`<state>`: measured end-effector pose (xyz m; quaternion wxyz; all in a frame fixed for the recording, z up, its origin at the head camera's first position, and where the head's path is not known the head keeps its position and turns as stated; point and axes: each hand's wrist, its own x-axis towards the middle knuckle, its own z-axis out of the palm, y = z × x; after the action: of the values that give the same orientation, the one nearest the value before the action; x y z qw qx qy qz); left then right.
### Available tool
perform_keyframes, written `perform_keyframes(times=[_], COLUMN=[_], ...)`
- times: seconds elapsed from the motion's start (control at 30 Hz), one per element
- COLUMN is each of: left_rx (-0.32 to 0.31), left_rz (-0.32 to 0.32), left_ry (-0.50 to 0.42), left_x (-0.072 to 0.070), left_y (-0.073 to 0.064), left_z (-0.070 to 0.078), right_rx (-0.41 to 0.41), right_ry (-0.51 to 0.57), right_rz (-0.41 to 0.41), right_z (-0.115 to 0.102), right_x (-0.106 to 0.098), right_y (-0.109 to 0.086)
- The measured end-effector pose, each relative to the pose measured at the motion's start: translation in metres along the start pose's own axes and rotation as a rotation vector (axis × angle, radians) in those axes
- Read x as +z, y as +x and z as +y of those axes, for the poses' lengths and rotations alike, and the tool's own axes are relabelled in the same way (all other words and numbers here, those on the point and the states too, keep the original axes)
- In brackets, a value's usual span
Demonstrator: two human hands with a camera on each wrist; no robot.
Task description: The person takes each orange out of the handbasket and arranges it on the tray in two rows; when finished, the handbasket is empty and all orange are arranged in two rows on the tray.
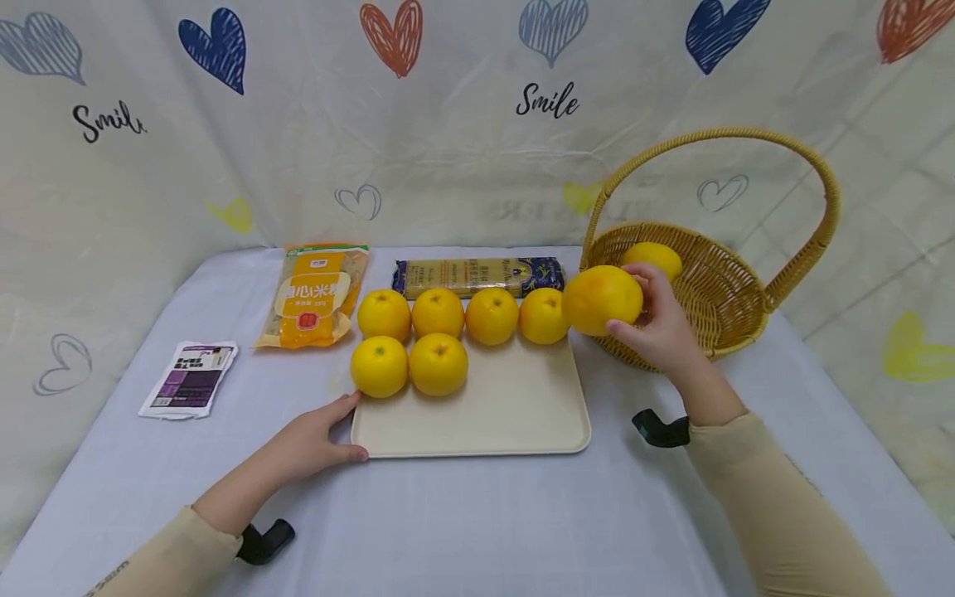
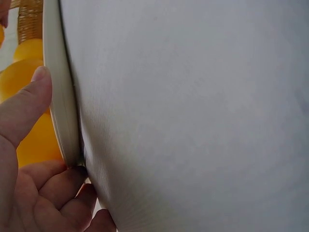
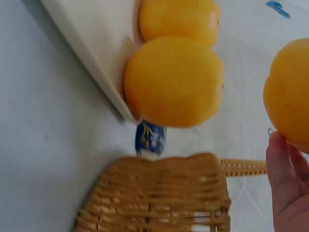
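Note:
My right hand holds an orange between thumb and fingers, raised between the cream tray and the wicker basket. In the right wrist view, the same orange sits at the fingertips. The tray bears several oranges in a back row and two oranges in front at the left. My left hand grips the tray's front left corner. In the left wrist view, its thumb lies at the rim and its fingers curl against the side. Another orange is in the basket.
Behind the tray lies a long blue and gold packet. To the left are an orange and yellow food bag and a small white and purple sachet. The basket's tall handle arches upward. A printed curtain hangs behind.

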<state>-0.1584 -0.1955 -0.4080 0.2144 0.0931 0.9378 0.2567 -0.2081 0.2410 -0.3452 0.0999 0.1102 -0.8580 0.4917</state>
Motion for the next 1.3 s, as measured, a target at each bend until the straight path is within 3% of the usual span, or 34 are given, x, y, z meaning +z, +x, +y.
perform_keyframes(times=[0.17,0.27,0.47,0.7,0.9,1.13,1.3], left_rx=[-0.001,-0.002,-0.008,-0.011,-0.012,-0.015,-0.023], left_rz=[0.006,0.010,0.014,0.012,0.009,0.007,0.004], left_ry=[0.003,0.002,0.006,0.009,0.015,0.011,0.001], left_x=[0.001,0.002,0.003,0.002,0.001,0.001,0.000], left_y=[0.001,0.002,0.003,0.002,0.002,0.001,0.001], left_z=[-0.001,-0.002,-0.003,-0.002,0.000,0.001,0.002], right_rx=[-0.047,-0.099,-0.119,0.001,0.017,0.009,0.004], right_ry=[0.201,0.259,0.213,0.130,0.185,0.230,0.256], right_rz=[-0.038,-0.061,-0.147,-0.128,-0.117,-0.190,-0.167], right_z=[-0.001,-0.001,-0.001,-0.005,-0.005,-0.004,-0.003], right_x=[0.013,0.018,0.024,0.033,0.038,0.043,0.047], right_y=[0.000,0.001,0.002,0.000,0.000,0.000,-0.001])
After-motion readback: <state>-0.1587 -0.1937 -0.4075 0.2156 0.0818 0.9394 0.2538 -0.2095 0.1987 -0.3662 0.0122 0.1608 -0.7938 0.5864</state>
